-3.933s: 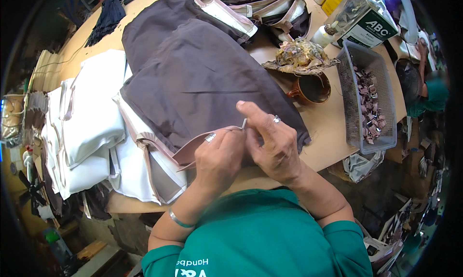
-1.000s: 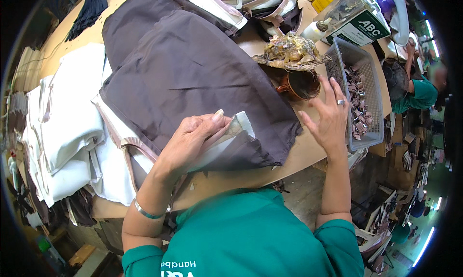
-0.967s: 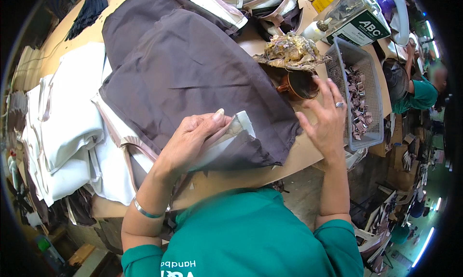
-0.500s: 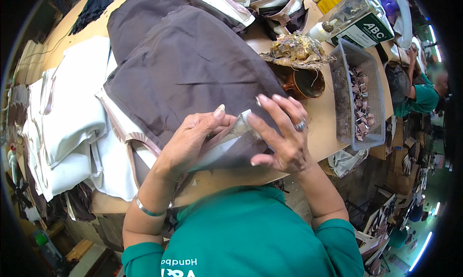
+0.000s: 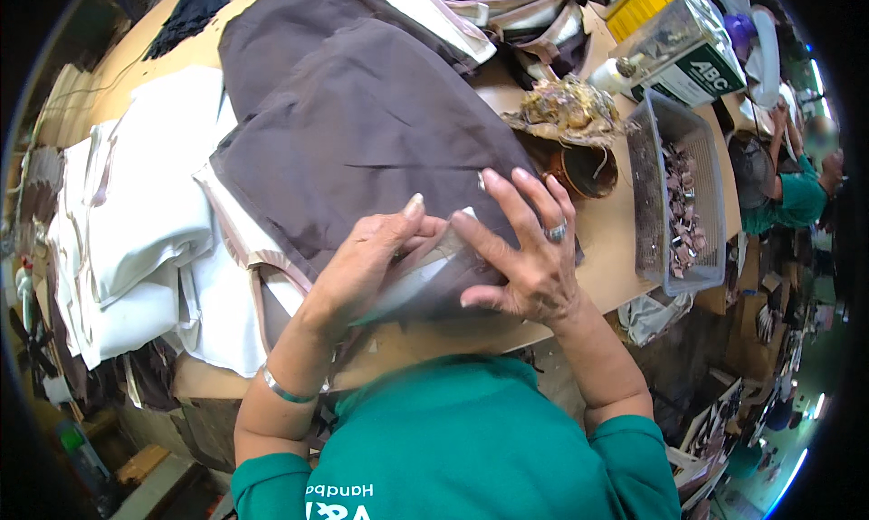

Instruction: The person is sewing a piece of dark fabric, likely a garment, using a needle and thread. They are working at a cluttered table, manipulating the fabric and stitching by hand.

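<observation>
A stack of dark brown fabric pieces (image 5: 362, 131) lies on the table in front of me. At its near edge my left hand (image 5: 367, 257) is closed, thumb raised, on a fabric piece (image 5: 425, 271) with a whitish backing. Part of that piece is hidden behind the fingers. My right hand (image 5: 534, 267), a ring on one finger, has its fingers spread. Its index fingertip rests at the upper corner of the pale edge, and the thumb stands apart from it.
Folded white cloth (image 5: 149, 221) is piled at left. Toward the right are a brown mug (image 5: 587, 171) with a glue-crusted mass (image 5: 570, 113) above it, a grey plastic basket (image 5: 647, 212) of small brown pieces, and a rectangular can (image 5: 697, 72). A co-worker in green (image 5: 801, 199) is at far right.
The whole view has shifted a little, so the table's things sit slightly lower and more to the right. Both hands keep nearly the same pose at the pale-backed piece.
</observation>
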Tool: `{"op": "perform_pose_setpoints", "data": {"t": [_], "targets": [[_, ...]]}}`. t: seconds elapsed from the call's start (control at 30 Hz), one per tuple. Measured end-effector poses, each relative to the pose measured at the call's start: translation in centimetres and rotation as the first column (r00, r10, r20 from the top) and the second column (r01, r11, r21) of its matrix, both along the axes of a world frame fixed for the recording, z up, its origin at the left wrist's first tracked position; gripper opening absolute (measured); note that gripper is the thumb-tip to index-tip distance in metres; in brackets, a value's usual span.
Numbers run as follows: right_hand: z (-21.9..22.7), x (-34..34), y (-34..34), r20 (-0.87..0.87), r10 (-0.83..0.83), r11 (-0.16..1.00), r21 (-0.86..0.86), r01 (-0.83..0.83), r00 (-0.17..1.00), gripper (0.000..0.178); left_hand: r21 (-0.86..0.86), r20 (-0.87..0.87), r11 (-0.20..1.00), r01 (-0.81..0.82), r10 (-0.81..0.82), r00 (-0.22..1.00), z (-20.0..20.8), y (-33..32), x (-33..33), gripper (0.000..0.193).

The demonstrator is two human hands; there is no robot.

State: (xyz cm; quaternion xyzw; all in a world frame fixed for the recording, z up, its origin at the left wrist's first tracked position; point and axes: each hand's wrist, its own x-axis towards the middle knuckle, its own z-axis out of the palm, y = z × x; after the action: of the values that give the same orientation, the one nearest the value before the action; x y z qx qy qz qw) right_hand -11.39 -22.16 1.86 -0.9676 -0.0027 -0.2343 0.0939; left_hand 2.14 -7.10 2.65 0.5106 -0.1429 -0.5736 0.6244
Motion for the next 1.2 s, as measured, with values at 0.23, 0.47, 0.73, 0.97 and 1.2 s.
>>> {"op": "perform_pose_setpoints", "data": {"t": [0.23,0.47,0.73,0.97,1.2], "targets": [[0.7,0.2,0.0,0.089,0.062,0.914,0.395,-0.092,0.994,0.057,-0.029,0.101,1.0,-0.006,0.009,0.995,1.4,0.6,0.0,0.037],[4.4,0.1,2.2,0.227,0.039,0.214,0.949,-0.23,0.973,0.085,-0.363,0.904,0.932,-0.014,0.356,0.236,3.1,4.9,-0.3,0.063],[10.1,3.4,0.1,0.541,-0.135,0.134,0.84,-0.526,0.83,0.079,-0.352,0.936,0.935,-0.035,0.351,-0.032,0.9,6.0,0.1,0.031],[9.7,2.7,-5.3,0.557,-0.255,0.169,0.831,-0.531,0.791,0.058,-0.516,0.841,0.782,-0.35,0.386,-0.379,11.0,6.5,5.3,0.044],[4.6,2.1,-5.2,0.333,-0.038,0.282,0.908,-0.31,0.942,0.05,-0.394,0.824,0.364,-0.844,-0.266,-0.5,19.9,17.3,13.9,0.068]]}}
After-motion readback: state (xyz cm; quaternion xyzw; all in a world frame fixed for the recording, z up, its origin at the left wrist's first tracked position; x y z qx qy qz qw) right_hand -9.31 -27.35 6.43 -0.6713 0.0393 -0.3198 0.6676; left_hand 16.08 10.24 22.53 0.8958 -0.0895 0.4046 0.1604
